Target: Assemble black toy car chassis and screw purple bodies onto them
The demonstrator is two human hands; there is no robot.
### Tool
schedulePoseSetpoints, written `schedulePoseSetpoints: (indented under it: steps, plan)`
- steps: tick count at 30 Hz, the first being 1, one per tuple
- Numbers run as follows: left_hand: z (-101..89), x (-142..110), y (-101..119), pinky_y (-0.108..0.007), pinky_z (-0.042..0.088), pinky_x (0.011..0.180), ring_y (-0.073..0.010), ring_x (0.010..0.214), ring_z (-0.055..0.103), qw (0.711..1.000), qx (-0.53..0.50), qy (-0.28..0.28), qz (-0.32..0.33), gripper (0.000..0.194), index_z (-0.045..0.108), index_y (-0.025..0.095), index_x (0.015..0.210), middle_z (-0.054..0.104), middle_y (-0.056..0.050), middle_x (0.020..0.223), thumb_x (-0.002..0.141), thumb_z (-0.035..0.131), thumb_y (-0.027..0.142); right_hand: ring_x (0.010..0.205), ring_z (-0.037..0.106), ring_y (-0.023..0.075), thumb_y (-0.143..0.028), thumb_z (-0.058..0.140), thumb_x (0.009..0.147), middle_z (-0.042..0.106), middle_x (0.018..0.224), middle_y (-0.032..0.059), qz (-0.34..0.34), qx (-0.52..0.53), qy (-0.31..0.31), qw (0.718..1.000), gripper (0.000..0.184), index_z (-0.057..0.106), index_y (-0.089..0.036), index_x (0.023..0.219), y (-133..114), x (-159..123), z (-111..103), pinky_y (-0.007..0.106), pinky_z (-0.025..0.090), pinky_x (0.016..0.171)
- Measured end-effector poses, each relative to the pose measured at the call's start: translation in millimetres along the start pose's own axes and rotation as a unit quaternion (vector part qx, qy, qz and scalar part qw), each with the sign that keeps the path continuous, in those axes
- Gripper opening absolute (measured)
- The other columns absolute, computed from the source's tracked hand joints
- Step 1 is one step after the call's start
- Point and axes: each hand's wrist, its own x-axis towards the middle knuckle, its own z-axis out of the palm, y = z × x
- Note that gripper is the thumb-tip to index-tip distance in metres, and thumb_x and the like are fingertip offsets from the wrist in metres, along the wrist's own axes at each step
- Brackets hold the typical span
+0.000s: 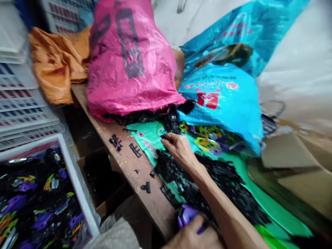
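My left hand [197, 235], blurred and partly cut off by the lower edge, is closed around a shiny purple plastic part [187, 215] that also has black on it. My right hand [177, 147] reaches out over the bench with thumb and fingers pinched together. A small dark piece [164, 137] shows at its fingertips; its shape is unclear. Beneath the right forearm spreads a heap of black plastic parts [223, 180] on a green sack [259, 186]. More black parts spill from the mouth of a pink sack [132, 69] just beyond the right hand.
A blue sack [220, 93] holds yellow-green, orange and purple pieces [207, 136]. Loose black parts [135, 150] lie along the wooden bench [116, 138]. At left stand stacked white crates [23, 103] and a crate [77, 193] of purple-and-black assemblies. Cardboard [293, 148] lies right.
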Motion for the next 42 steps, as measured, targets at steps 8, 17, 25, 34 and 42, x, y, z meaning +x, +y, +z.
schedulePoseSetpoints:
  steps: [8, 17, 25, 34, 42]
  plan:
    - [-69.5, -4, -2, -0.042, 0.032, 0.090, -0.0251, 0.106, 0.051, 0.997, -0.001, -0.062, -0.053, 0.045, 0.054, 0.018, 0.109, 0.064, -0.006, 0.105, 0.078, 0.069, 0.046, 0.060, 0.039, 0.0083, -0.040, 0.067, 0.078, 0.042, 0.066, -0.0037, 0.148, 0.356, 0.127, 0.914, 0.026, 0.055, -0.017, 0.071, 59, -162, -35, 0.021, 0.034, 0.053]
    - [-66.5, 9, -8, -0.040, 0.034, 0.080, -0.0263, 0.104, 0.052, 0.989, 0.026, -0.146, -0.001, 0.062, 0.053, 0.016, 0.119, 0.066, -0.006, 0.109, 0.073, 0.073, 0.052, 0.044, 0.040, 0.0048, -0.046, 0.072, 0.074, 0.049, 0.049, -0.0057, 0.358, 0.487, 0.254, 0.755, 0.038, 0.050, -0.017, 0.062, 93, -278, 2, 0.019, 0.031, 0.046]
    - [-68.6, 14, -10, -0.041, 0.036, 0.080, -0.0266, 0.103, 0.055, 0.993, 0.026, -0.116, -0.001, 0.057, 0.058, 0.020, 0.115, 0.069, -0.004, 0.107, 0.071, 0.074, 0.052, 0.038, 0.025, 0.0023, -0.053, 0.070, 0.073, 0.034, 0.044, -0.0107, 0.361, 0.611, 0.133, 0.692, 0.046, 0.040, -0.020, 0.062, 101, -276, 24, 0.018, 0.019, 0.039]
    - [-65.2, 10, -12, -0.042, 0.035, 0.078, -0.0278, 0.100, 0.055, 0.994, 0.037, -0.102, 0.017, 0.044, 0.057, 0.020, 0.115, 0.070, -0.004, 0.106, 0.086, 0.055, 0.053, 0.041, 0.026, 0.0037, -0.055, 0.062, 0.079, 0.030, 0.047, -0.0098, 0.329, 0.549, 0.099, 0.762, 0.048, 0.035, -0.021, 0.059, 111, -280, 18, 0.019, 0.017, 0.040]
    - [-63.2, 11, -10, -0.042, 0.037, 0.079, -0.0279, 0.097, 0.057, 0.998, 0.036, -0.051, 0.022, 0.038, 0.064, 0.017, 0.107, 0.073, -0.007, 0.104, 0.091, 0.048, 0.047, 0.041, 0.020, 0.0042, -0.061, 0.062, 0.075, 0.025, 0.049, -0.0101, 0.351, 0.548, 0.094, 0.753, 0.052, 0.032, -0.022, 0.059, 112, -275, 19, 0.020, 0.015, 0.038]
